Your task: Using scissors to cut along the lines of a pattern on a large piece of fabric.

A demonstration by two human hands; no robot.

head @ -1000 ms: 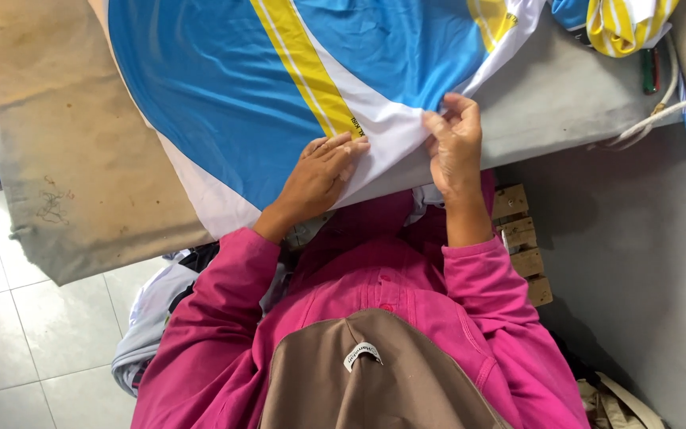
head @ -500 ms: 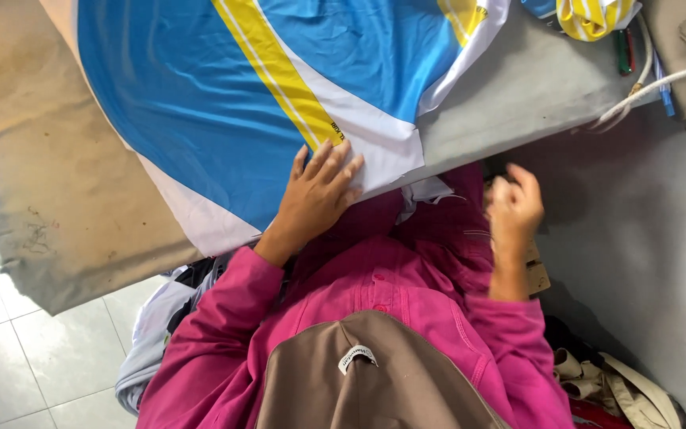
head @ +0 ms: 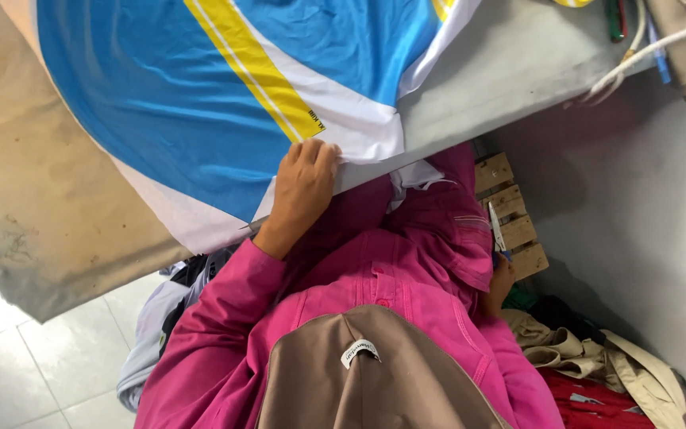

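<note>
A blue garment (head: pixel 200 103) with a yellow stripe and white bands lies spread on a grey padded table (head: pixel 510 71). My left hand (head: pixel 303 187) lies on its white lower hem at the table's near edge, fingers curled together over the cloth. My right hand (head: pixel 503 280) hangs low at my side, mostly hidden behind my pink sleeve. It seems to hold small thread snips (head: pixel 496 230) with a pale blade pointing up.
A tan stained cover (head: pixel 33 206) drapes the table's left end. White cord (head: pixel 637 56) and pens lie at the top right. A wooden pallet block (head: pixel 514 214) stands by the grey wall, with beige and red clothes (head: pixel 597 365) heaped on the floor.
My right hand has left the garment's hem and dropped down to my right side. My left hand stays on the hem, its fingers drawn closer together.
</note>
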